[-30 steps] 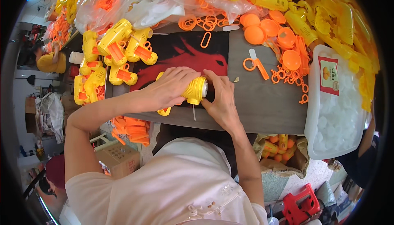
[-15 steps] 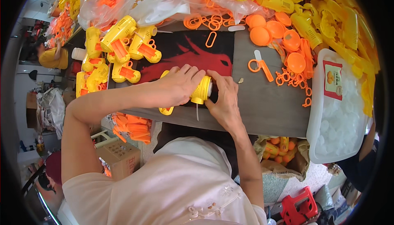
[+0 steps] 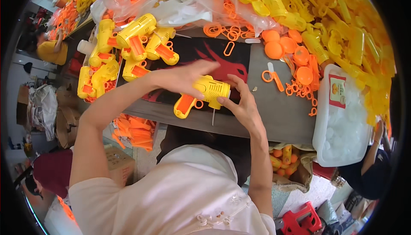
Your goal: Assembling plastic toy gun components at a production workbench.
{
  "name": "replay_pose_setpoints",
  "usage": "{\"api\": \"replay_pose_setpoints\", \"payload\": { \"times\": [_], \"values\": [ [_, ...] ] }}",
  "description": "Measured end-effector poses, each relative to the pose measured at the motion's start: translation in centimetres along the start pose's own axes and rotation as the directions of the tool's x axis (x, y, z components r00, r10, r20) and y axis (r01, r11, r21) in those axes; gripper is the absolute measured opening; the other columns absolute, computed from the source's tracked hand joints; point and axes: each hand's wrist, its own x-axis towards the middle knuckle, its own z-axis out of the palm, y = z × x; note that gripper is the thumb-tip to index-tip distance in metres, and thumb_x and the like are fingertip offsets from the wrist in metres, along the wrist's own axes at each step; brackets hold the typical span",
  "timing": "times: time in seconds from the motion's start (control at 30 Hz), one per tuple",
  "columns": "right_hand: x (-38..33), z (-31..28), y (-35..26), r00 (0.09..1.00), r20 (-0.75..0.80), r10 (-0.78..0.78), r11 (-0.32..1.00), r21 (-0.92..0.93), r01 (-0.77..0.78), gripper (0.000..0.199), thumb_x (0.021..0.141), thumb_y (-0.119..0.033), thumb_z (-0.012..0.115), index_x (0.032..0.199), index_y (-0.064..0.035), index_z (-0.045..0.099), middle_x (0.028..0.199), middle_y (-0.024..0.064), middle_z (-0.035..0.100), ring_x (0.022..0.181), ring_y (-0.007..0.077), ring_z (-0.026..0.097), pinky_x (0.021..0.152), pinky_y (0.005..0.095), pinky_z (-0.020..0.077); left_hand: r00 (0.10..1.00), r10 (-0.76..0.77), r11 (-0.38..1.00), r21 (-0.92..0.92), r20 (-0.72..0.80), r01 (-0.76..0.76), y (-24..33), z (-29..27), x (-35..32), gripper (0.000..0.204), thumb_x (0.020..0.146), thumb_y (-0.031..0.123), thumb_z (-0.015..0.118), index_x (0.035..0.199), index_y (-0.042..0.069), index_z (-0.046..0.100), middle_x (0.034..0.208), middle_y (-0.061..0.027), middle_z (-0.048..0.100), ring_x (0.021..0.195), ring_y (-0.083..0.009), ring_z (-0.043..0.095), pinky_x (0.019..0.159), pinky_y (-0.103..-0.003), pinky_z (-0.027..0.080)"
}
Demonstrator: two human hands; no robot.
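Note:
A yellow toy gun [image 3: 216, 92] with a perforated barrel, an orange panel in its handle and an orange trigger ring is in front of me over the dark mat. My right hand [image 3: 246, 108] grips its barrel end between thumb and fingers. My left hand [image 3: 185, 77] hovers over the rear of the gun with fingers stretched out; its thumb lies close to the yellow body, and whether it touches is unclear. Below the barrel, a thin pale rod [image 3: 213, 117] sticks down toward the table edge.
Several similar toy guns [image 3: 137, 31] lie heaped at the left. Orange discs [image 3: 274, 50], rings [image 3: 212, 29] and an orange piece with a white tip [image 3: 274, 78] lie farther back and right. A white tub [image 3: 319, 143] of translucent parts stands right, beside a yellow parts pile [image 3: 342, 33].
My left hand has loosened from the toy gun and lifted, its fingers now straight. The gun's handle and side have come into view. The right hand still holds the barrel end.

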Motion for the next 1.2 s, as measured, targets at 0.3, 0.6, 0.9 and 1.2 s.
{"api": "replay_pose_setpoints", "payload": {
  "times": [0.3, 0.6, 0.9, 1.2],
  "values": [
    [-1.6, -0.4, 0.1, 0.993, -0.001, -0.117, 0.982, 0.148, 0.116, 0.051, 0.081, -0.005, 0.069, 0.128, -0.0032, 0.05, 0.124, 0.0107, 0.058, 0.118, 0.0215, 0.054, 0.106, 0.0341, 0.0365, 0.918, -0.242, 0.796, -0.606, -0.314, 0.002, 0.7, 4.2, -3.8, 0.059, 0.07, 0.008, 0.083, 0.119, 0.004, 0.052, 0.11, -0.0039, 0.061, 0.098, -0.0093, 0.059, 0.086, -0.026, 0.049],
    [-1.2, 1.2, -3.1, 0.994, 0.089, -0.068, 0.97, 0.239, 0.045, 0.053, 0.082, -0.015, 0.073, 0.129, -0.002, 0.05, 0.119, 0.0079, 0.058, 0.109, 0.0161, 0.056, 0.095, 0.0291, 0.0445, 0.84, 0.091, 0.993, -0.017, -0.535, -0.118, 3.8, 5.9, -4.6, 0.059, 0.068, 0.014, 0.084, 0.118, 0.005, 0.054, 0.106, -0.0074, 0.06, 0.097, -0.021, 0.064, 0.084, -0.031, 0.05],
    [-2.3, 2.6, -2.3, 0.983, 0.039, -0.179, 0.943, 0.29, 0.161, 0.072, 0.076, -0.009, 0.078, 0.138, -0.0015, 0.043, 0.125, 0.0091, 0.055, 0.117, 0.0184, 0.052, 0.102, 0.031, 0.041, 0.791, 0.12, 0.986, -0.021, -0.6, -0.165, 4.1, 5.6, -5.3, 0.072, 0.068, 0.028, 0.086, 0.123, 0.006, 0.046, 0.118, -0.0111, 0.053, 0.103, -0.0289, 0.061, 0.086, -0.038, 0.05],
    [-2.7, 2.8, -3.3, 0.986, 0.034, -0.166, 0.974, 0.16, 0.159, 0.066, 0.074, -0.009, 0.078, 0.134, -0.0056, 0.049, 0.126, 0.0118, 0.057, 0.119, 0.0251, 0.053, 0.102, 0.0375, 0.0407, 0.829, -0.011, 0.997, -0.069, -0.559, -0.033, 3.9, 6.1, -5.3, 0.059, 0.073, 0.04, 0.08, 0.112, 0.004, 0.053, 0.086, -0.011, 0.066, 0.078, -0.0272, 0.066, 0.074, -0.035, 0.051]
  ]
}}
